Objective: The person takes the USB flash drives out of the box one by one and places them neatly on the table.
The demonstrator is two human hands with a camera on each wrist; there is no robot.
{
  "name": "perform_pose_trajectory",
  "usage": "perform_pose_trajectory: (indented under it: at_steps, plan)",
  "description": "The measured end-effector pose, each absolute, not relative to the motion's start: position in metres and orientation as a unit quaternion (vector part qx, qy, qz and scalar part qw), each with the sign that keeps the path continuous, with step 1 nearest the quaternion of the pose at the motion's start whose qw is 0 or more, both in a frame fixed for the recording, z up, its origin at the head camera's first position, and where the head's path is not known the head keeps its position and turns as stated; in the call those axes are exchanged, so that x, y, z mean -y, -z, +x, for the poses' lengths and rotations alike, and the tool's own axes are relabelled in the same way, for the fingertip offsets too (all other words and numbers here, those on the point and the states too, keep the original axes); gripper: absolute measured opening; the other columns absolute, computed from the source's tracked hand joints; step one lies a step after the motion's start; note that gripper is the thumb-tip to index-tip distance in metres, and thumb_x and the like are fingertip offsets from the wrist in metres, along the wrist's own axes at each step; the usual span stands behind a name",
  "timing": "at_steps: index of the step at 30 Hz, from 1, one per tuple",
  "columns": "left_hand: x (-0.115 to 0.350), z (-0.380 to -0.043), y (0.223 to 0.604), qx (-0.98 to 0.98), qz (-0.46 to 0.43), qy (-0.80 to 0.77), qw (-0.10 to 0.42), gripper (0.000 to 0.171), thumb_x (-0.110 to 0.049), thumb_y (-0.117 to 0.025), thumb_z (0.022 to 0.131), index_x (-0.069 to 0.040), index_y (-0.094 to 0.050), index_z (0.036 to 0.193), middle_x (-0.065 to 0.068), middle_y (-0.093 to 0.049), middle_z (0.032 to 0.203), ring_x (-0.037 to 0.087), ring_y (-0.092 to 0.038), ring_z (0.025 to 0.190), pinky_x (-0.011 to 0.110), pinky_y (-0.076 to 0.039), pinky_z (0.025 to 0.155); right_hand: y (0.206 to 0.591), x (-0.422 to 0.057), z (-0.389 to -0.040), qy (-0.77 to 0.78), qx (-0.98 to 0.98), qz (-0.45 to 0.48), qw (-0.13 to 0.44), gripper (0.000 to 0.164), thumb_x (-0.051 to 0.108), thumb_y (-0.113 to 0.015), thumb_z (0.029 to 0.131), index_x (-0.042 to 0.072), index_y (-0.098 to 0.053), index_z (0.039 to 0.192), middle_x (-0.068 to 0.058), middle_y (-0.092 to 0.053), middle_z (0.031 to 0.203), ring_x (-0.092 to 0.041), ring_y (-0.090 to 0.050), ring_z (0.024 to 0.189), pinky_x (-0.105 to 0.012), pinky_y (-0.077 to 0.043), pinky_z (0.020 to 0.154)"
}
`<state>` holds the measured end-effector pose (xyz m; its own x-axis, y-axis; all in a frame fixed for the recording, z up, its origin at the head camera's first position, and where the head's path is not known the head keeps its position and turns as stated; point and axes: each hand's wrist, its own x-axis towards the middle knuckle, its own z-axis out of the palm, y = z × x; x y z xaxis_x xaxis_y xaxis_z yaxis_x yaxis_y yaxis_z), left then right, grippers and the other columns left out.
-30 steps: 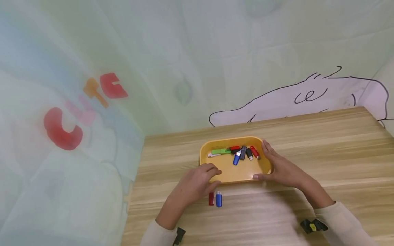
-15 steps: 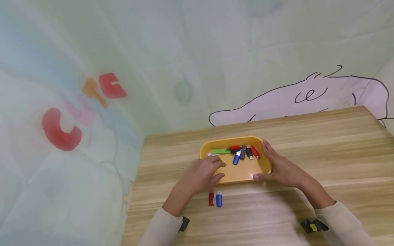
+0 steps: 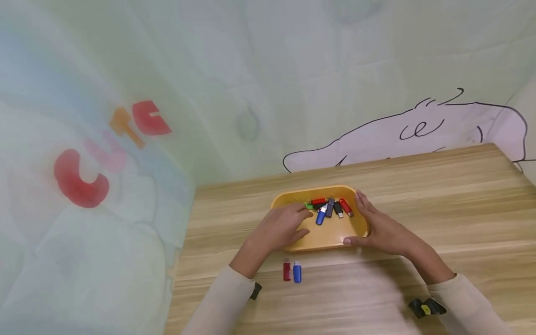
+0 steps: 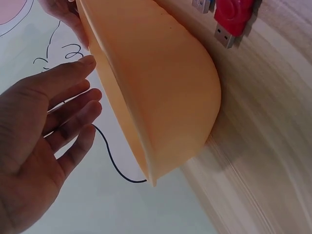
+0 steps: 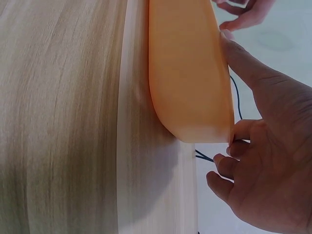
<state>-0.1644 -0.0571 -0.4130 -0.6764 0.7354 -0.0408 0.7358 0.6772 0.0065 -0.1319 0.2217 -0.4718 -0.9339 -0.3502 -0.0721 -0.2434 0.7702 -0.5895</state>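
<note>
From where I operate, I see a bench (image 3: 444, 200) with pale, streaky wood grain, a soft sheen of light lying on its near part. Along its far side I have a pale green wall (image 3: 293, 83), where a lilac-white cartoon shape (image 3: 377, 144) is outlined in black toward the right. The left wall (image 3: 113, 260) shows me blurred white and blue patches under red, orange and pink shapes (image 3: 69, 174).
</note>
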Motion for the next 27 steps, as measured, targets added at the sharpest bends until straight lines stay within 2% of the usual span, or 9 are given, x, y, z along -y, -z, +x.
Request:
perform_pose_trajectory:
  at_steps: [14,27]
  plan:
    - [0.034,-0.189,0.422,-0.911,0.408,0.003,0.064,0.049,-0.038,-0.073,0.081,-0.015,-0.061,0.123,-0.002,-0.057,0.119,0.011,-0.049,0.107,0.024,-0.041,0.093,0.471,-0.222,-0.131,0.313,-0.932,-0.163,0.087,0.119,0.068,-0.067,0.069,0.011,-0.003,0.152,0.002,0.010,0.157,-0.031,-0.009,0.139,-0.053,-0.022,0.106]
    - [0.017,-0.206,0.433,-0.900,0.430,0.008,0.071,0.040,-0.034,-0.076,0.078,-0.017,-0.066,0.113,-0.007,-0.059,0.101,0.005,-0.045,0.086,0.018,-0.043,0.083,0.469,-0.224,-0.129,0.317,-0.930,-0.165,0.081,0.120,0.070,-0.066,0.069,0.013,-0.002,0.153,0.004,0.010,0.157,-0.029,-0.008,0.139,-0.052,-0.023,0.106]
